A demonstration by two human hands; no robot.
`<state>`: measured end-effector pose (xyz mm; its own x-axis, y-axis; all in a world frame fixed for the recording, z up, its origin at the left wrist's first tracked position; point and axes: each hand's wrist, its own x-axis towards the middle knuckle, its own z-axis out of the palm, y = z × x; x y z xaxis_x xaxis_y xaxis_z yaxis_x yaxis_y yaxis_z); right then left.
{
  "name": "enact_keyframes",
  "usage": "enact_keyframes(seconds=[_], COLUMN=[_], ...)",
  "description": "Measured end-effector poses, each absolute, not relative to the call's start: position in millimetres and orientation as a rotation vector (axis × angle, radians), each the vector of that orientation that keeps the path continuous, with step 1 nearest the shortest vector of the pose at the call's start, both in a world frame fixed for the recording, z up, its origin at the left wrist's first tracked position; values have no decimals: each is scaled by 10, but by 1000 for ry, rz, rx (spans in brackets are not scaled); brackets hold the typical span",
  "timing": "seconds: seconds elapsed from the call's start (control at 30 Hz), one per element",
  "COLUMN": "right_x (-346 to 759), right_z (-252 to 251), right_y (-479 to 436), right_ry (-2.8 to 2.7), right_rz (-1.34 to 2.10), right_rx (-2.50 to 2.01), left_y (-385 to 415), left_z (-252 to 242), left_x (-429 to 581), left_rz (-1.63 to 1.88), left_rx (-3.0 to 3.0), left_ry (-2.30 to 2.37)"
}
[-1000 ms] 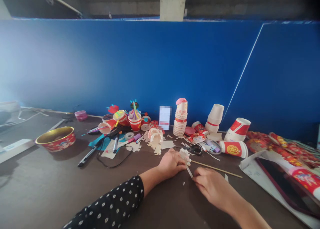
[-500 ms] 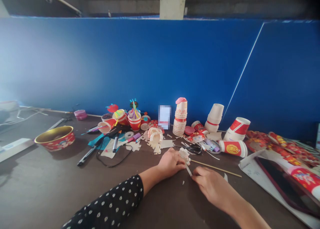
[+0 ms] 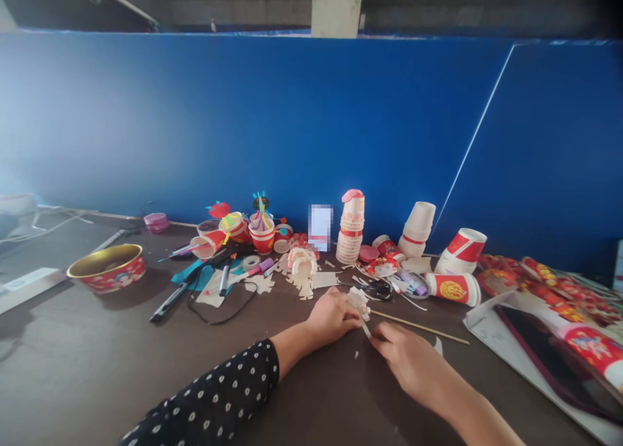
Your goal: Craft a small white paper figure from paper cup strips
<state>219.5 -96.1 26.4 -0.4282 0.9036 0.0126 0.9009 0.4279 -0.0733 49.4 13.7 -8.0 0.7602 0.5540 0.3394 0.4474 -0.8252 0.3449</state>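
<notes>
A curled white paper cutout (image 3: 359, 302) is pinched by the left hand (image 3: 333, 317) over the bench (image 3: 97, 348), its paper strip (image 3: 365, 330) slanting down-right to the right hand (image 3: 406, 358), where a grip cannot be confirmed.

A small, frilly white paper rosette (image 3: 359, 302) is poking up from the left hand's (image 3: 333, 317) fingers, its narrow paper strip (image 3: 365, 330) slanting down and reaching the right hand (image 3: 411, 361).
</notes>
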Motion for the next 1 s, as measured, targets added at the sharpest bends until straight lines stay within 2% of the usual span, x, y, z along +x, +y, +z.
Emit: enact_keyframes(seconds=[1.0], right_x=[2126], right_z=[190], right_y=[-978], right_ry=[-2614], right_rz=[-256], right_rx=[-1590], left_y=[108], left_z=[-42], left_x=[479], left_rz=[647], left_rx=[2722], left_ry=[804])
